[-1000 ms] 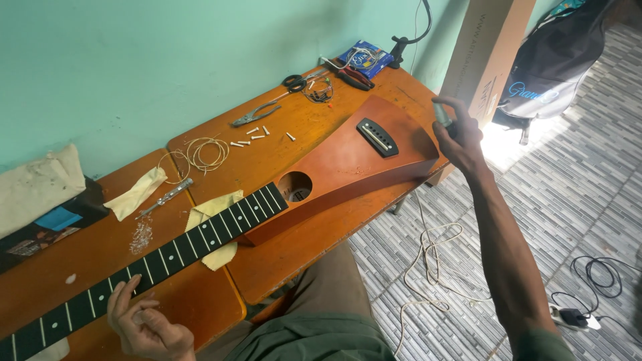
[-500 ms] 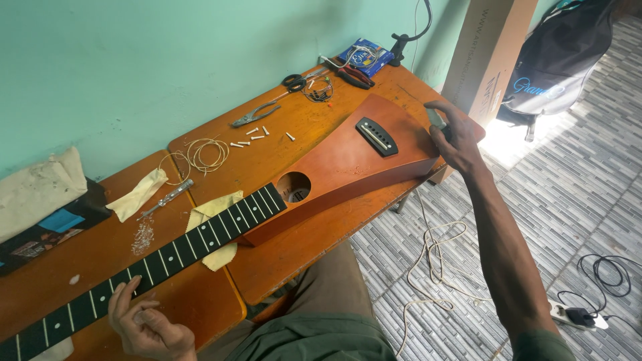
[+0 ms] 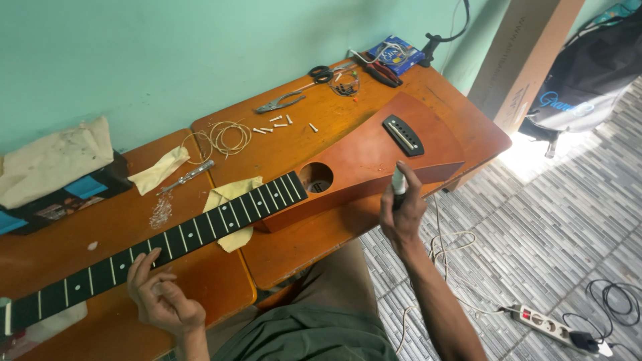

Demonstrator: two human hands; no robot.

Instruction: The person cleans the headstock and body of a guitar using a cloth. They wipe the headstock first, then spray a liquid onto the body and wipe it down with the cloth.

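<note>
A small triangular-bodied guitar [image 3: 374, 157] of smooth reddish-brown wood lies across two glossy orange-brown wooden tables [image 3: 314, 127], its round soundhole facing up and its dark fretboard [image 3: 167, 239], crossed by pale fret lines, stretching toward the left hand [image 3: 162, 295]. That hand rests with curled fingers touching the fretboard's near edge, gripping nothing. The right hand [image 3: 401, 212] is closed around a small cylindrical tool [image 3: 398, 182], whitish at the tip and dark below, held upright just beside the guitar's lower edge, near the black rectangular bridge [image 3: 403, 135]. Coiled wire strings [image 3: 224, 137], white bridge pins [image 3: 277, 124] and metal pliers [image 3: 279, 102] lie beyond
</note>
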